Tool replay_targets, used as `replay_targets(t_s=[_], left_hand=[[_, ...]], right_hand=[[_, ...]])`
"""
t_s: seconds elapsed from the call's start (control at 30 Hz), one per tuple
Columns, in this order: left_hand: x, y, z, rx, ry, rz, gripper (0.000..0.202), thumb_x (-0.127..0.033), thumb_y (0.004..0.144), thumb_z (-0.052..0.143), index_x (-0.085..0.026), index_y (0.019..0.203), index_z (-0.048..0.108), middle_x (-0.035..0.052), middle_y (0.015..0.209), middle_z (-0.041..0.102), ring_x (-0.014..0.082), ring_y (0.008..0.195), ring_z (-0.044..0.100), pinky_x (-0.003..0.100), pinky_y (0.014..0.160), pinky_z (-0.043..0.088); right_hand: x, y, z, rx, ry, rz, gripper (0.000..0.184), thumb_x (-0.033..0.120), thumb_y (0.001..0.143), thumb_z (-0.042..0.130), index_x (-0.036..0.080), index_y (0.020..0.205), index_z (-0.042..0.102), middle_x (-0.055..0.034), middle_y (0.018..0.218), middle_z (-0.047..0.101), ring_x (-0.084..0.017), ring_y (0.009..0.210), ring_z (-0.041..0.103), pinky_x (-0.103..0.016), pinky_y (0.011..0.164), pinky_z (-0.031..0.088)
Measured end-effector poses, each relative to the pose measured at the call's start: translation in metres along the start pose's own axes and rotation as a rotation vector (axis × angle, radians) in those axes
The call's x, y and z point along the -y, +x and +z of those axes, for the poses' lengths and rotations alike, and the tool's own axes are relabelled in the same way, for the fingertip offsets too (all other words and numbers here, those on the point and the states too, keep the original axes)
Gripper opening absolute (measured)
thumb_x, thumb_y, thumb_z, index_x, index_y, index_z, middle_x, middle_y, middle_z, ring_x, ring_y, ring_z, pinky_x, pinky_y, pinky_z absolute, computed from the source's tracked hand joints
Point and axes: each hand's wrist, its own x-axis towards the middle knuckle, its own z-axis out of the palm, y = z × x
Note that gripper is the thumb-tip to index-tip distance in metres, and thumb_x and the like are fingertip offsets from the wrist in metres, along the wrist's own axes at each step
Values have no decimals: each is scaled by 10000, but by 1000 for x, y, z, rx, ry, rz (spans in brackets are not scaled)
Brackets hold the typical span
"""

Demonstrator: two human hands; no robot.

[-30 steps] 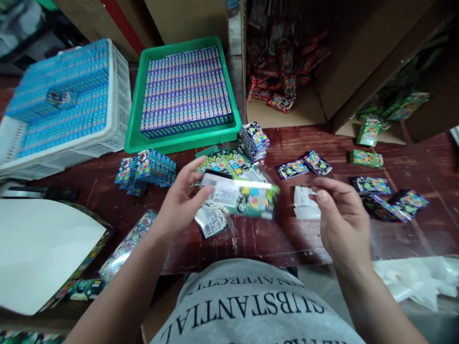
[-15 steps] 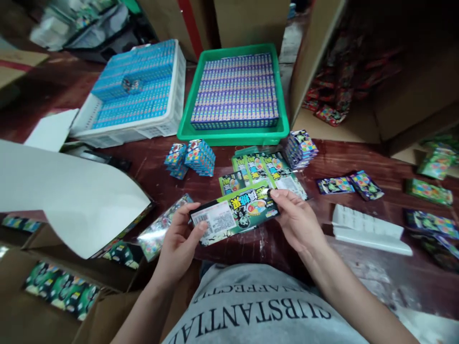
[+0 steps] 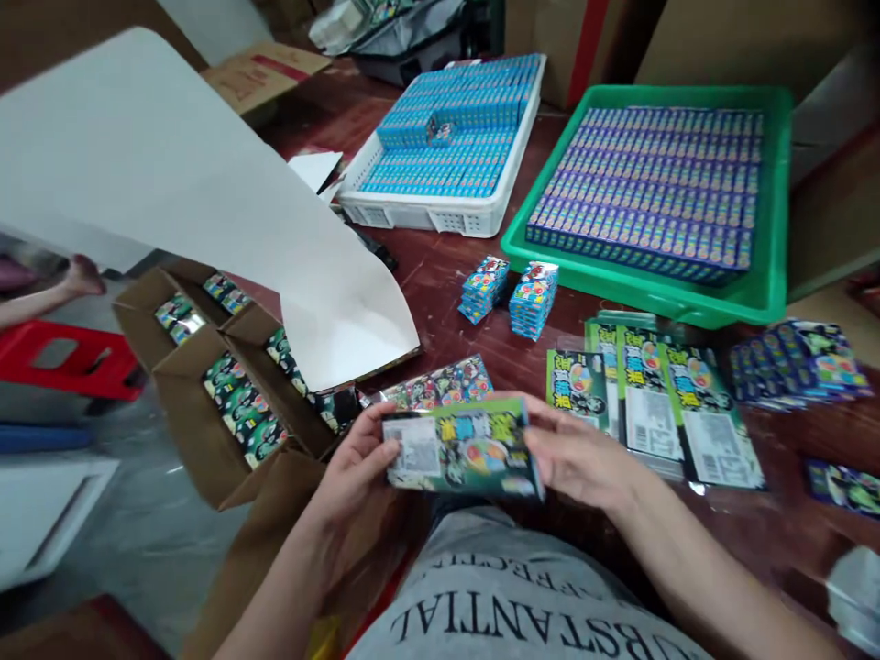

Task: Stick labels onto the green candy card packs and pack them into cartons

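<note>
Both my hands hold one green printed packet [image 3: 467,451] level above my lap, at the near edge of the dark red table [image 3: 440,275]. My left hand [image 3: 361,467] grips its left end beside the white barcode label, thumb on top. Its right end is gripped by my right hand [image 3: 581,458], fingers closed over the edge. Just right of the packet lie three similar green packets [image 3: 653,394] side by side on the table. A shiny printed packet [image 3: 440,383] lies just behind the held one.
An open cardboard box [image 3: 226,403] of green packets stands on the floor at left, under a large white sheet [image 3: 171,165]. A white crate [image 3: 450,147] of blue boxes and a green tray [image 3: 660,183] of purple boxes sit behind. Small blue box stacks [image 3: 512,291] and loose purple packs [image 3: 797,362] lie between.
My view has swung left, bringing the floor box into sight. The packet went from my left hand alone to both hands and has come down closer to my body.
</note>
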Motion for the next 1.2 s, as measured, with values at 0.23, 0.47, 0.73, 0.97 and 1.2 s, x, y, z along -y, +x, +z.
replay_targets(t_s=[0.23,0.47,0.73,0.97,1.2], left_hand=[[-25,10,-19,-206,162,236,690,-288,844,799,-298,1460,489,69,1237,684,188,1000,709,287,844,613],[-21,4,-34,-219,705,808,284,-158,841,772,-241,1056,607,55,1125,725,236,1095,716,423,954,607],[3,23,-74,217,1471,1003,191,1,864,582,-188,888,599,138,1282,678,311,1388,531,557,1116,484],[-4,16,-28,8,1449,941,244,-130,723,788,-253,922,721,95,1289,659,400,1338,535,598,1151,368],[47,42,142,210,518,67,343,-323,860,741,-209,1170,649,127,1216,678,287,1107,663,446,957,534]], right_hand=[[11,59,7,-192,-476,-254,340,450,919,655,262,1199,697,-40,1088,751,-156,814,674,-353,805,573],[34,48,-8,-87,-966,-612,278,287,994,555,293,1259,642,-55,1260,685,-205,1159,643,-429,1033,513],[7,-13,-66,-364,-1837,-453,680,453,955,592,229,1558,371,-158,1634,357,-336,1516,320,-591,1222,291],[-49,-94,-78,-381,-1979,-301,868,437,864,730,263,1606,314,-122,1671,273,-331,1525,311,-575,1229,312],[-73,-96,-69,-425,-1843,-452,617,345,963,635,192,1533,456,-152,1592,418,-306,1486,392,-537,1210,378]])
